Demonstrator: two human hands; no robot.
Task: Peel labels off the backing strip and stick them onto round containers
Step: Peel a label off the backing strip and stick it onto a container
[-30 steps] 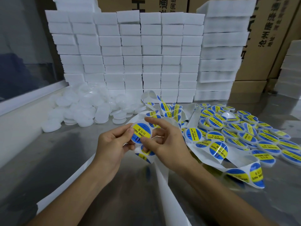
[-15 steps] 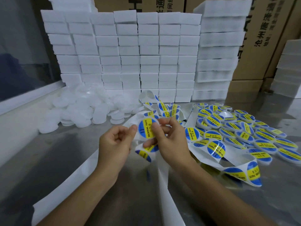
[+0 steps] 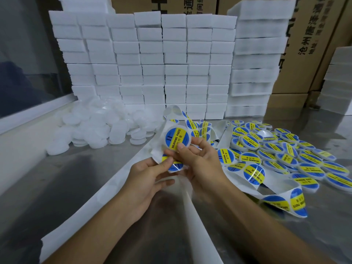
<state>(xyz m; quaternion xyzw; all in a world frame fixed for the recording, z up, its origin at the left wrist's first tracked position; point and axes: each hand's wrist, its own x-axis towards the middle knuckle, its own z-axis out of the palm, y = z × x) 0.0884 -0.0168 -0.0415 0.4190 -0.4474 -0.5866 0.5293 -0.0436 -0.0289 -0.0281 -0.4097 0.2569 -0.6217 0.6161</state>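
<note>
My right hand (image 3: 202, 164) grips a round white container (image 3: 177, 138) that bears a blue and yellow "soldering paste" label, tilted up to face me. My left hand (image 3: 150, 176) pinches the white backing strip (image 3: 182, 216) at the blue and yellow label (image 3: 174, 166) just below the container. The strip runs from my hands down to the near edge and loops off to the right with more labels (image 3: 253, 173) on it.
A heap of plain white round containers (image 3: 99, 128) lies at the left on the metal table (image 3: 57, 187). Labelled containers (image 3: 285, 153) pile up at the right. White foam blocks (image 3: 162, 63) are stacked behind, with cardboard boxes (image 3: 312, 44) beyond.
My right hand has lifted the labelled container up and turned it upright. My left hand has let go of it and moved down to the label on the strip.
</note>
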